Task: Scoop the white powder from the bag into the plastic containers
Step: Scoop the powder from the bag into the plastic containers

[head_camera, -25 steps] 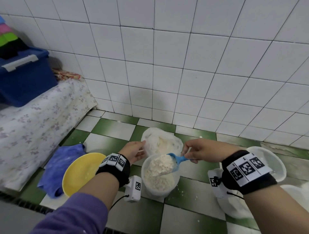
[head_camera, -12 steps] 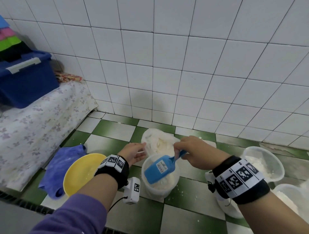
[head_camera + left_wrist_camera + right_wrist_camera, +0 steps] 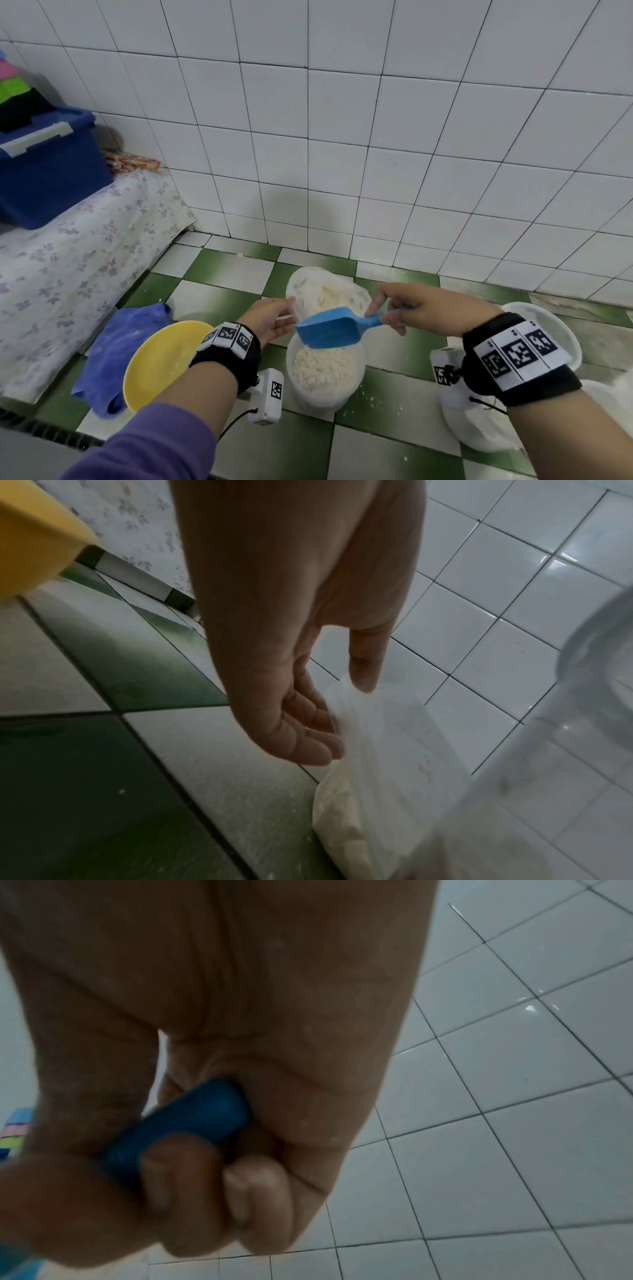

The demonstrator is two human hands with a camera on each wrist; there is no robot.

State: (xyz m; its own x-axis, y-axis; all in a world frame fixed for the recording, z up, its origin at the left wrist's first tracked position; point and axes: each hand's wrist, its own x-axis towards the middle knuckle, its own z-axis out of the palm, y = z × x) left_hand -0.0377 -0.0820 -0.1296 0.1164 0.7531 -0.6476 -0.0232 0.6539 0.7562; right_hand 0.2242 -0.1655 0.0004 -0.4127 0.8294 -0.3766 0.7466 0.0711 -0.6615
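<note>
The wall is made of white tiles, and the floor has green and white squares. On the left is a flowery cloth with a blue box on top of it. A blue rag lies on the floor, and a yellow bowl sits partly on it. Near the wall is the bag, open at the top, with white powder inside. Just in front of the bag stands a tub that is nearly full of lumpy white powder. More tubs are on the right, partly hidden by the right arm; one tub sits behind the wrist. The left hand has its fingers nearly straight and loose, and they touch the edge of the bag; in the left wrist view the fingers lie against the thin plastic. I cannot tell if they pinch it. The right hand is curled tight around the handle of a blue scoop. The scoop is held over the tub, tipped so its underside faces up toward the head camera. In the right wrist view the end of the handle pokes out from the closed fingers.
</note>
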